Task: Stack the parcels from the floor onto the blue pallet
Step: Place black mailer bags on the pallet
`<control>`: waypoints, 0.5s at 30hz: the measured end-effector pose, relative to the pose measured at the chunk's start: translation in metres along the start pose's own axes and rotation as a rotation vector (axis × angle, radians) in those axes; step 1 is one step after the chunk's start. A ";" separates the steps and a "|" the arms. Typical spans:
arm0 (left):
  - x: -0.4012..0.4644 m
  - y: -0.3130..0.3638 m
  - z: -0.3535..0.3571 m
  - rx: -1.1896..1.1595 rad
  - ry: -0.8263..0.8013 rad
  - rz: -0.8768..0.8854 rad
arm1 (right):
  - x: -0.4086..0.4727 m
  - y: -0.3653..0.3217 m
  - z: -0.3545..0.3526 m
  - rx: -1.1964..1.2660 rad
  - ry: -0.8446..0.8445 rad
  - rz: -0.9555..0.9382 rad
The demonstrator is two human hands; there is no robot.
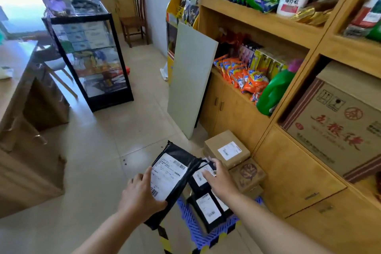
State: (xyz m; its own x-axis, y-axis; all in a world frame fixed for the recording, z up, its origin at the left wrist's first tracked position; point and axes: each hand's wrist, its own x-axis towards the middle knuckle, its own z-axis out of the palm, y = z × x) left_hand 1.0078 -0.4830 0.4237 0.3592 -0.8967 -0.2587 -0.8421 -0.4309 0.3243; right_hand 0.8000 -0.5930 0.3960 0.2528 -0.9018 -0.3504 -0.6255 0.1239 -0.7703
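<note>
My left hand [140,194] grips a black poly-mailer parcel [175,163] with a white shipping label, held tilted above the left side of the blue pallet [208,235]. My right hand [218,177] rests with fingers spread on a smaller black parcel [199,178] that lies on the pallet stack. Below it another black labelled parcel [208,210] lies flat on the pallet. Two brown cardboard boxes sit at the pallet's far side, one plain with a label [226,148], one printed [248,174].
A wooden shelf unit [292,171] full of goods stands right of the pallet. A white board [191,80] leans against it. A black glass display case [90,57] and a wooden counter [26,130] line the left. Tiled floor [115,130] lies between.
</note>
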 end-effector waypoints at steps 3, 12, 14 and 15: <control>0.036 0.001 -0.009 -0.012 -0.009 -0.031 | 0.025 0.001 -0.012 -0.051 -0.008 0.047; 0.167 0.001 -0.026 -0.018 -0.065 -0.008 | 0.104 0.021 -0.029 0.036 0.127 0.300; 0.200 -0.003 -0.030 0.009 -0.099 0.026 | 0.124 0.019 -0.025 0.063 0.170 0.375; 0.218 -0.005 -0.031 0.022 -0.116 0.047 | 0.135 0.017 -0.022 0.067 0.184 0.402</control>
State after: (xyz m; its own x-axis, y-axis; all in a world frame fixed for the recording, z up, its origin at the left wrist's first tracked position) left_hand 1.1030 -0.6795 0.3937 0.2714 -0.8974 -0.3479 -0.8659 -0.3855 0.3189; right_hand 0.8071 -0.7217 0.3471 -0.1398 -0.8343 -0.5333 -0.5963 0.5009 -0.6273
